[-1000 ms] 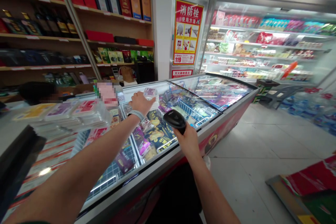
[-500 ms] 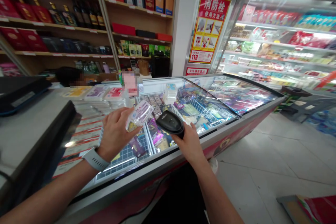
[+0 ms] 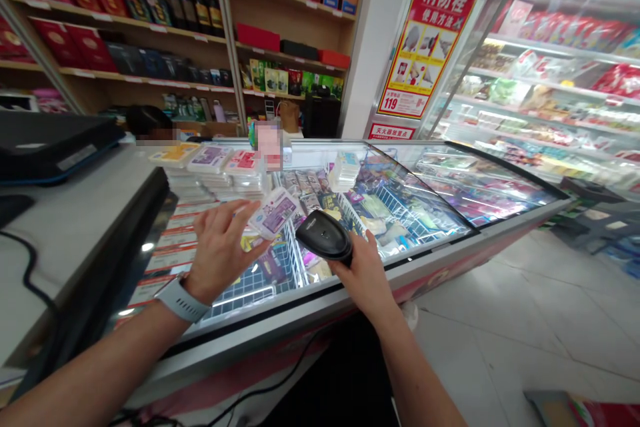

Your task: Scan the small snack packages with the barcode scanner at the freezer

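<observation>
My left hand [image 3: 223,247], with a pale watch band at the wrist, grips a small clear pack with a purple and white label [image 3: 275,213] by its left edge. Close beside it on the right, my right hand [image 3: 363,273] is wrapped round a black handheld scanner [image 3: 324,235], whose broad head is toward the pack. Both are above the glass top of a chest freezer [image 3: 440,253]. Stacks of similar flat packs with yellow, purple [image 3: 209,159] and red labels stand behind my left hand. Wire baskets with bagged goods show through the glass.
A counter with a black device [image 3: 55,147] is at the left. Black cables [image 3: 280,390] hang by the freezer front. Behind are shelves of bottles and boxes, and the top of a person's head [image 3: 147,121]. Chilled shelves [image 3: 565,87] stand at the right.
The view has shifted left, so the background sits farther right. The pack in my left hand has tilted, and its label shows more clearly. Both hands keep their hold.
</observation>
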Available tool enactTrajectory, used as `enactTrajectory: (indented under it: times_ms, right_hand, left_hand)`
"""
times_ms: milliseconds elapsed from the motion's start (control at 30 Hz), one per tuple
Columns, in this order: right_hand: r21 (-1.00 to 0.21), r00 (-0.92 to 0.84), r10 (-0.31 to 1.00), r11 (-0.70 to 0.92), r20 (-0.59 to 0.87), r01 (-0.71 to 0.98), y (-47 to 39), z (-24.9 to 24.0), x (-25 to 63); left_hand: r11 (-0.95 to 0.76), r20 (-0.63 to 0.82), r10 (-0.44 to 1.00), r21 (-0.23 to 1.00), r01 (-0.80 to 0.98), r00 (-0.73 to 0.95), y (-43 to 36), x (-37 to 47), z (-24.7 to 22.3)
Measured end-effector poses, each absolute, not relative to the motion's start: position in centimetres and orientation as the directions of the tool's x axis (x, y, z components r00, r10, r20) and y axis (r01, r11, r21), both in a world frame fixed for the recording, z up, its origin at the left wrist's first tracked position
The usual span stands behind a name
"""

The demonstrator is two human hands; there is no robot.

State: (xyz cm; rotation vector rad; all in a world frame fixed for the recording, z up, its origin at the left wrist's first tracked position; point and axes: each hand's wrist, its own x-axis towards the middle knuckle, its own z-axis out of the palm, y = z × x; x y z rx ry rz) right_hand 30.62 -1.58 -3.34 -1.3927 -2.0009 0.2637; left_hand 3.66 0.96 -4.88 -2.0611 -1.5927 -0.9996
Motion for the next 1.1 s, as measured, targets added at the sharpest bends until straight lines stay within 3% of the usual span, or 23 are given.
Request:
enactTrajectory:
  times_ms: [567, 867, 1100]
  right_hand:
    - [-0.535, -0.182, 0.894, 0.397, 0.410, 0.745, -1.5, -3.4, 30.4]
    - [-0.538, -0.171, 0.885, 0.406, 0.433, 0.739, -1.5, -3.6, 30.7]
    - [-0.553, -0.159, 0.891, 0.394, 0.425, 0.734, -1.4, -3.6, 30.6]
  left_hand:
    - [-0.322, 0.715, 0.685, 0.128, 0.938, 0.138, 0.8, 3.8, -5.2]
    - [-0.071, 0.599, 0.784, 0.349, 0.935, -0.164, 1.6, 3.6, -5.4]
    - [0.071, 0.456, 0.855, 0.367, 0.928, -0.246, 2.7, 2.5, -6.3]
